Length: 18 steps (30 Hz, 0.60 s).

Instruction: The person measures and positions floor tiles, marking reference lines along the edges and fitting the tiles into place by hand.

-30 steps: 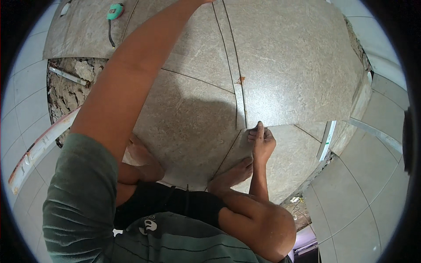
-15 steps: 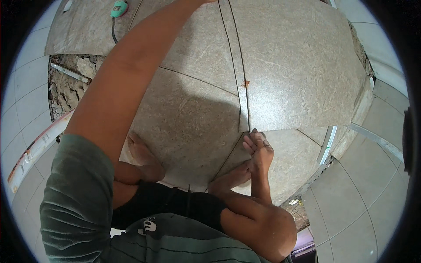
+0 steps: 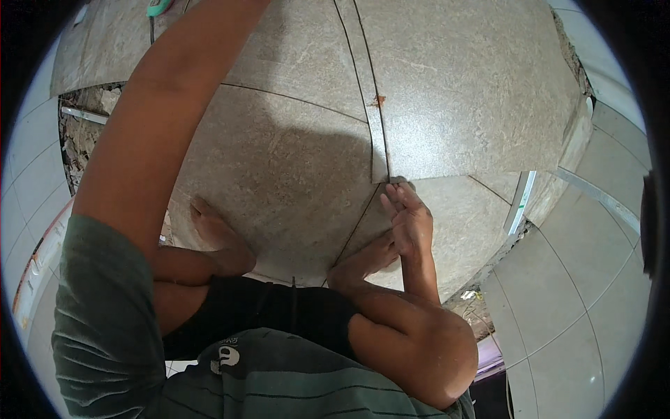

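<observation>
My left arm [image 3: 174, 84] stretches up and forward over the tiles, and its hand lies beyond the top edge of the head view. My right hand [image 3: 410, 220] is at the near edge of a large grey-beige tile [image 3: 474, 98], palm partly turned up. Its fingers are stretched and a little apart, with the tips touching or nearly touching the tile's near left corner. A narrow light strip [image 3: 377, 150] between two dark lines runs along that tile's left side and ends by my fingertips. Whether the strip is a separate piece I cannot tell. A rust-coloured smear [image 3: 377, 102] marks it.
My bare feet [image 3: 220, 230] rest on more beige tiles [image 3: 279, 174]. A green tape-measure-like tool [image 3: 159, 7] lies far left. Broken rubble [image 3: 77, 140] shows at the left edge. Metal bars [image 3: 521, 202] lie on the right, near pale floor tiles [image 3: 558, 300].
The view has shifted, so the tiles sit higher and further left in it. My left hand, just visible at the top edge before, has gone out of view. My right hand stays by the tile corner.
</observation>
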Tool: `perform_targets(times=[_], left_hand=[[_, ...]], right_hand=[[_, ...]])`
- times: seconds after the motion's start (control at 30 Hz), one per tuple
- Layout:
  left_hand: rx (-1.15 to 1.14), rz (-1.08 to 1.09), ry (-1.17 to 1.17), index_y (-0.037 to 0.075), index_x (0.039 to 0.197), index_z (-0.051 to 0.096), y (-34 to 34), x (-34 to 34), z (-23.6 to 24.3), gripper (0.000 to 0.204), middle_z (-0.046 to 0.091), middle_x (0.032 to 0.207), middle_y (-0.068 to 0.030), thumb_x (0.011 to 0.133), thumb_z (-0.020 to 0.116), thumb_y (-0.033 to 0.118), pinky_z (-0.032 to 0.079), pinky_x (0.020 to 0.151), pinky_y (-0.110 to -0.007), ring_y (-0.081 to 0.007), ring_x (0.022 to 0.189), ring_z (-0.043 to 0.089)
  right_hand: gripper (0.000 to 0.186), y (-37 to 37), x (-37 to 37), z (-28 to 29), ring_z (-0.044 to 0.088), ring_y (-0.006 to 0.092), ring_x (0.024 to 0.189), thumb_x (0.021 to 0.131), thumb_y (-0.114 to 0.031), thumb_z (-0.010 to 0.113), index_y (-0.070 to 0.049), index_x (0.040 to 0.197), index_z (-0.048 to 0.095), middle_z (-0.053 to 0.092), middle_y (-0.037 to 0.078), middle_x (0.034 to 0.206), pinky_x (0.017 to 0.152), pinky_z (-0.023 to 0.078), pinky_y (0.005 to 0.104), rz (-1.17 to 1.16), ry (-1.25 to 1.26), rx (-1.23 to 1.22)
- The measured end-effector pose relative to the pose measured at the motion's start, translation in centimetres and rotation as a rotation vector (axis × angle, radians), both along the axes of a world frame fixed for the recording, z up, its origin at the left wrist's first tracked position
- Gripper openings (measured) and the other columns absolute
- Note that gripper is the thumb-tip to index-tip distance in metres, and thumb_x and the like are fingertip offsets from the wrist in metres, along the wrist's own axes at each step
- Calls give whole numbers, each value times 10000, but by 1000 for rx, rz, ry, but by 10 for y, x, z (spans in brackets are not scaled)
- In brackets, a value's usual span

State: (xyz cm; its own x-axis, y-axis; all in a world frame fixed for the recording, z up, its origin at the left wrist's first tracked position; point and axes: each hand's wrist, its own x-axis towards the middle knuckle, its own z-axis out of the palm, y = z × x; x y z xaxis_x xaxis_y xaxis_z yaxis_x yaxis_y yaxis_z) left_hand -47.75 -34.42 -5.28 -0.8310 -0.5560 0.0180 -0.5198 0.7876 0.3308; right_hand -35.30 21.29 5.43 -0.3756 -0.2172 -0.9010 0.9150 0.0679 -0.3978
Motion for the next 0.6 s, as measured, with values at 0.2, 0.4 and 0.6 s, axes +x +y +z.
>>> perform_targets(times=[0.2, 0.4, 0.6], left_hand=[[-3, -74, -3, -42, 951, 736, -4, -4, 7, 512, 698, 1021, -305, 842, 652, 451, 539, 900, -500, -449, 995, 673], [-241, -219, -98, -21, 914, 750, -64, 0, -9, 536, 714, 1017, -282, 808, 689, 501, 539, 896, -502, -455, 1010, 668], [125, 60, -125, 3, 1137, 710, 9, -7, 11, 535, 682, 1163, -288, 821, 711, 434, 505, 998, -472, -462, 1120, 632]], right_hand=[[344, -4, -8, -5, 694, 253, 989, 987, -96, 640, 150, 1223, 594, 671, 173, 1146, 896, 600, 381, 163, 129, 163], [281, -20, -4, -4, 723, 224, 796, 936, -148, 731, 107, 1053, 701, 719, 133, 966, 691, 624, 329, 276, 204, 220], [324, 3, -6, -15, 727, 239, 841, 938, -176, 726, 68, 1139, 656, 709, 133, 1019, 699, 622, 343, 130, 126, 248]])
